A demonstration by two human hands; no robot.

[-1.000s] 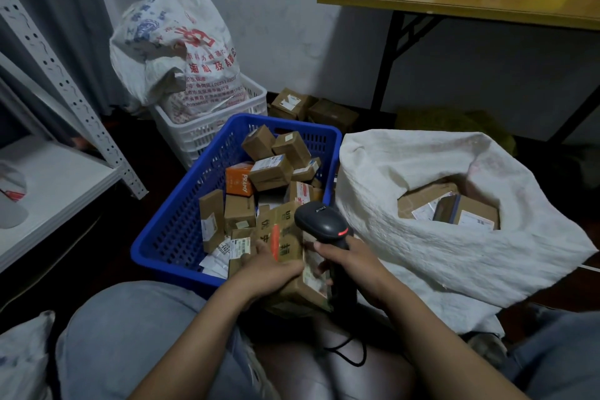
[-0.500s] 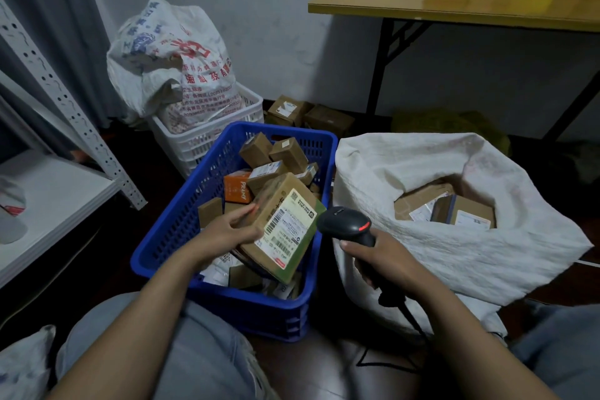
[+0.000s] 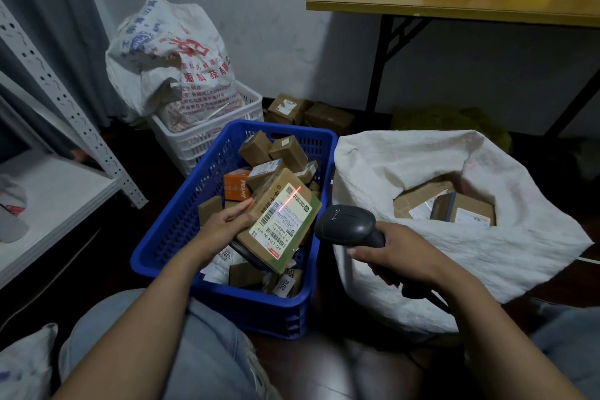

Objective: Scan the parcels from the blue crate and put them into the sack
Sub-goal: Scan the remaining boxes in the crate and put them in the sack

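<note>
A red scan line (image 3: 290, 197) has landed on the parcel (image 3: 276, 237), tilted over the blue crate (image 3: 175, 230) and its heaped boxes (image 3: 287, 149). The left hand (image 3: 227, 225) grips its left edge; the right hand (image 3: 401, 258) clasps the scanner (image 3: 349, 225) beside the sack (image 3: 406, 166).

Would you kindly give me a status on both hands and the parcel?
Left hand grips parcel above blue crate, label up. Right hand grips scanner, red beam across label. Sack open beside crate, nothing between.

Faded light-blue denim jeans (image 3: 146, 351) on both legs; forearms (image 3: 454, 302) bare
</note>
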